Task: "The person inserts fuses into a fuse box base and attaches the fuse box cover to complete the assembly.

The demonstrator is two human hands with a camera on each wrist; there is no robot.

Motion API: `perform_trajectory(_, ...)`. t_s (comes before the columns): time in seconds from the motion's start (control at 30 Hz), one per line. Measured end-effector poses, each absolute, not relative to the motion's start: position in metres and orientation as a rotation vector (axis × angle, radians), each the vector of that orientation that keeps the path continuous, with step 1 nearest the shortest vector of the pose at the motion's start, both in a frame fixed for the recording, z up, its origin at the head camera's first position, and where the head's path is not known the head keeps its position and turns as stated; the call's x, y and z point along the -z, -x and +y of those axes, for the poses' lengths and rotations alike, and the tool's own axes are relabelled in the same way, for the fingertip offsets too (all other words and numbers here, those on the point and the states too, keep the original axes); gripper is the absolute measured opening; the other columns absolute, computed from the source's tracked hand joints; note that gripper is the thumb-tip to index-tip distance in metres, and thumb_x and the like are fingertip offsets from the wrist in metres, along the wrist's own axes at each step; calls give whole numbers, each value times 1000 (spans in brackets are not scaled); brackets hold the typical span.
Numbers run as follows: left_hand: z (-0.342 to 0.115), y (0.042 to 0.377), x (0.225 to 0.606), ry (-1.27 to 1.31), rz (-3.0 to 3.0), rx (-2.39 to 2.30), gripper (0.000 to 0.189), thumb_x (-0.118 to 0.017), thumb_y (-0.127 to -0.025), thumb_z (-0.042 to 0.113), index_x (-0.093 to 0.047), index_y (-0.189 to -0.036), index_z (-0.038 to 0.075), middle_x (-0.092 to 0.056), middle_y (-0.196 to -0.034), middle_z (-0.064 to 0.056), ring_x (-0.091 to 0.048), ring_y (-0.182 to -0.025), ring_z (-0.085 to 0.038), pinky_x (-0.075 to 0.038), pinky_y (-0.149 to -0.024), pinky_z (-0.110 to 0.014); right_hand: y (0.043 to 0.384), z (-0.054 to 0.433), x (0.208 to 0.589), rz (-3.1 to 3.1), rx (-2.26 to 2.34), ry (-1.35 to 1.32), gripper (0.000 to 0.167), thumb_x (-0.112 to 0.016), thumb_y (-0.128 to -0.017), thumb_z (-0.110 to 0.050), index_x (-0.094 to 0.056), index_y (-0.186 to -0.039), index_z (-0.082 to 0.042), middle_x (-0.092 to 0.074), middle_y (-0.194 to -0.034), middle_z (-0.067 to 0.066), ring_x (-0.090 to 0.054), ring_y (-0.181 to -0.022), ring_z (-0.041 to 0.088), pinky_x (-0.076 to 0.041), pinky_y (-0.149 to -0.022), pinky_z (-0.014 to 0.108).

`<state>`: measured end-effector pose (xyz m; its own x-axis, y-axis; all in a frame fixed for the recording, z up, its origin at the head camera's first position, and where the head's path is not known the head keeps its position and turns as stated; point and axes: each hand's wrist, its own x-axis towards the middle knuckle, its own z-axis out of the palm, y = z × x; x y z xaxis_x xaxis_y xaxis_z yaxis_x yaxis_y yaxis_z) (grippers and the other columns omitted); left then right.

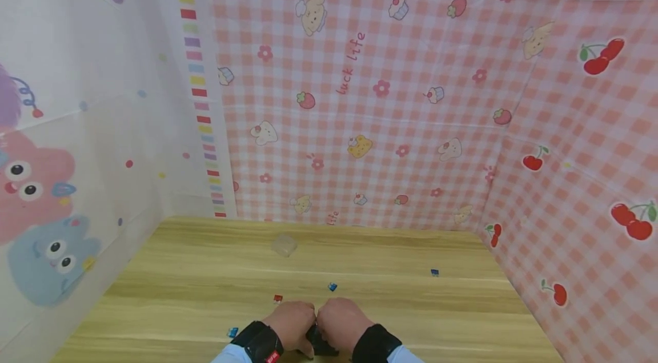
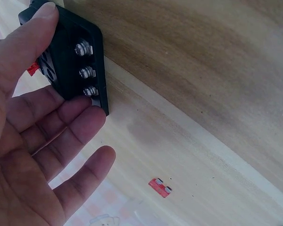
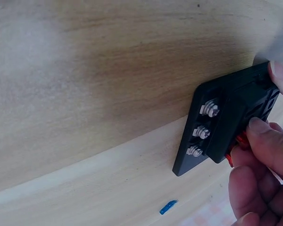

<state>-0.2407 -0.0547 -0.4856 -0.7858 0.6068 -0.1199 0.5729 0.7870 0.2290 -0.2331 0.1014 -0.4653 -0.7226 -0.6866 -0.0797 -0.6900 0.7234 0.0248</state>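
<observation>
Both hands work at a black fuse box (image 1: pixel 320 345) low in the head view. My left hand (image 1: pixel 292 323) grips its edge, thumb (image 2: pixel 40 23) on top and fingers bent against the side. The box is tilted, and silver screw terminals (image 3: pixel 201 132) line one side. With thumb and forefinger my right hand (image 1: pixel 344 323) pinches a red blade fuse (image 3: pixel 243 140) at the face of the box. Its lower part is hidden, so I cannot tell how deep it sits. A loose red blade fuse (image 2: pixel 160 187) lies on the table nearby.
Blue blade fuses lie scattered: one (image 1: pixel 332 287) beyond the hands, one (image 1: pixel 233 332) at the left, a darker one (image 1: pixel 434 273) farther right. A clear plastic piece (image 1: pixel 284 245) rests at the back of the wooden table (image 1: pixel 205 260). Patterned cloth (image 1: pixel 360 123) hangs behind and at both sides.
</observation>
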Motion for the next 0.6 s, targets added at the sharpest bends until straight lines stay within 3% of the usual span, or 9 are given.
perform_trajectory(0.4,-57,238,486,-951,2820,-254,35,-91,-65,36,-67,-75,14,-47,-70,11,-43,-61,-4,-39,-58,-22,238,103,473,2847,22,1134,13,-78,-82,-14,-73,-71,-19,-56,-60,-17,-44,-57,1,-38,-58,17)
perform_trajectory(0.6,-55,241,483,-873,2778,-284,34,-90,-69,35,-67,-81,12,-48,-72,10,-44,-62,-6,-39,-60,-22,241,109,473,2798,186,1077,6,-79,-82,-12,-77,-78,-17,-61,-67,-16,-48,-63,-1,-41,-64,18)
